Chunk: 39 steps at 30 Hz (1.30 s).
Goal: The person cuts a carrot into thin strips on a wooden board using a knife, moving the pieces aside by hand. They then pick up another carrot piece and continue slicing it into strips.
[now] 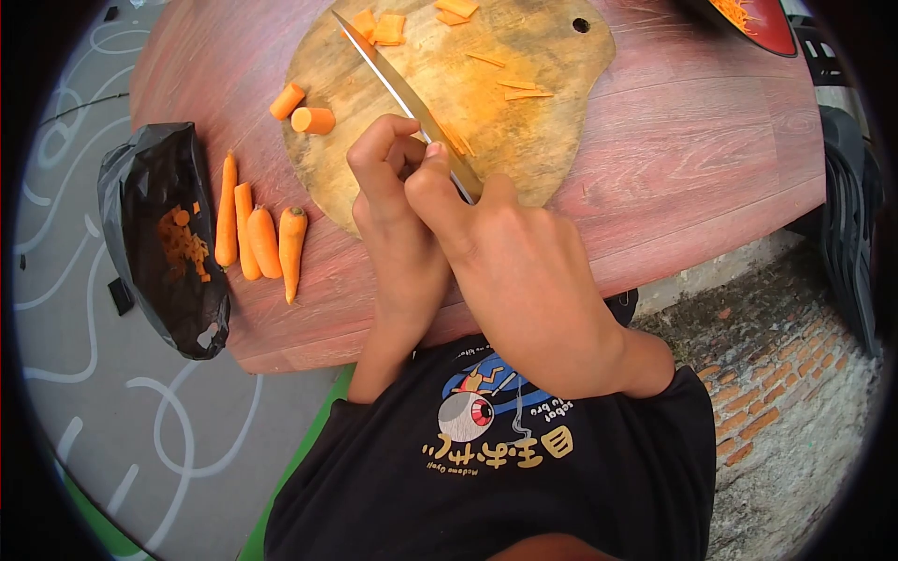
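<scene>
A long knife (pixel 398 89) lies slantwise over the round wooden cutting board (pixel 374 168), its tip toward the upper left. My right hand (pixel 514 252) is closed around the knife's handle end, which its fingers hide. Beside it my left hand (pixel 398 187) has its fingers curled close to the blade; what they hold, if anything, is hidden. Thin carrot strips (pixel 456 138) show next to the blade, with more strips (pixel 526 93) to the right. Flat carrot slices (pixel 389 30) rest near the board's top. Two thick carrot chunks (pixel 312 121) sit at its left edge.
Several whole carrots (pixel 265 241) lie on the reddish wooden table (pixel 692 159), left of my hands. A black plastic bag (pixel 159 271) with orange scraps hangs at the table's left edge. A red dish (pixel 772 28) of shredded carrot stands at the upper right.
</scene>
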Motion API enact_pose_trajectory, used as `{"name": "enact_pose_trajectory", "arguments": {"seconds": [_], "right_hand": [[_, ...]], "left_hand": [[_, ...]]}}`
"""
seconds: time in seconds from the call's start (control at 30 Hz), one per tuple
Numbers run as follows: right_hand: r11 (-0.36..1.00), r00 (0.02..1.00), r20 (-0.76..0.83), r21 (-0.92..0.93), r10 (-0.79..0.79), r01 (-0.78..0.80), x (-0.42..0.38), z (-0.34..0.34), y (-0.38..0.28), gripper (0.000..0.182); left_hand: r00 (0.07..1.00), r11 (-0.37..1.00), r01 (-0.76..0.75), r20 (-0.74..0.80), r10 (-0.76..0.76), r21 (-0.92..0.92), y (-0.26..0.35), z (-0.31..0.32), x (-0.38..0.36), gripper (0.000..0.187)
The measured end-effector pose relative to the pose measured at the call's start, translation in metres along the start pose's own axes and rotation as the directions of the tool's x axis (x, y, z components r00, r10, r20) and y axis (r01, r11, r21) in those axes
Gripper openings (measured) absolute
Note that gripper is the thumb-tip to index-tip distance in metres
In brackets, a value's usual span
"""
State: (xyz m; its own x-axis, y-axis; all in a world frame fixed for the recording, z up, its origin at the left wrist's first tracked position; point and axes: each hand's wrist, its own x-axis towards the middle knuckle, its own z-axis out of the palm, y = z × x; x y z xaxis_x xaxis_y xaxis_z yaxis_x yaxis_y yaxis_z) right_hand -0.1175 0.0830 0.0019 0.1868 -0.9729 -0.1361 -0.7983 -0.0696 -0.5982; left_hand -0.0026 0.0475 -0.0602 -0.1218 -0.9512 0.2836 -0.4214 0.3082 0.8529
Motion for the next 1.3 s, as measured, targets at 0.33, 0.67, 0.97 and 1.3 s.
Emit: {"name": "enact_pose_trajectory", "arguments": {"seconds": [0.33, 0.67, 0.97, 1.3], "right_hand": [[1.0, 1.0, 0.008, 0.011, -0.022, 0.021, 0.01, 0.003, 0.004, 0.044], [0.999, 1.0, -0.019, 0.044, -0.011, 0.012, 0.003, -0.003, 0.0, 0.043], [0.999, 1.0, -0.021, 0.03, -0.018, 0.019, 0.008, 0.009, 0.004, 0.035], [0.999, 0.999, -0.047, 0.045, -0.008, 0.011, 0.003, 0.003, -0.002, 0.032]], "left_hand": [[1.0, 0.993, -0.017, 0.019, 0.015, 0.119, 0.001, -0.004, 0.002, 0.03], [1.0, 0.998, 0.004, 0.01, -0.005, 0.055, 0.0, -0.003, 0.002, 0.029], [1.0, 0.997, 0.016, 0.006, -0.016, 0.071, 0.002, -0.004, 0.004, 0.029], [1.0, 0.994, -0.021, 0.003, 0.021, 0.104, 0.007, -0.006, 0.004, 0.03]]}}
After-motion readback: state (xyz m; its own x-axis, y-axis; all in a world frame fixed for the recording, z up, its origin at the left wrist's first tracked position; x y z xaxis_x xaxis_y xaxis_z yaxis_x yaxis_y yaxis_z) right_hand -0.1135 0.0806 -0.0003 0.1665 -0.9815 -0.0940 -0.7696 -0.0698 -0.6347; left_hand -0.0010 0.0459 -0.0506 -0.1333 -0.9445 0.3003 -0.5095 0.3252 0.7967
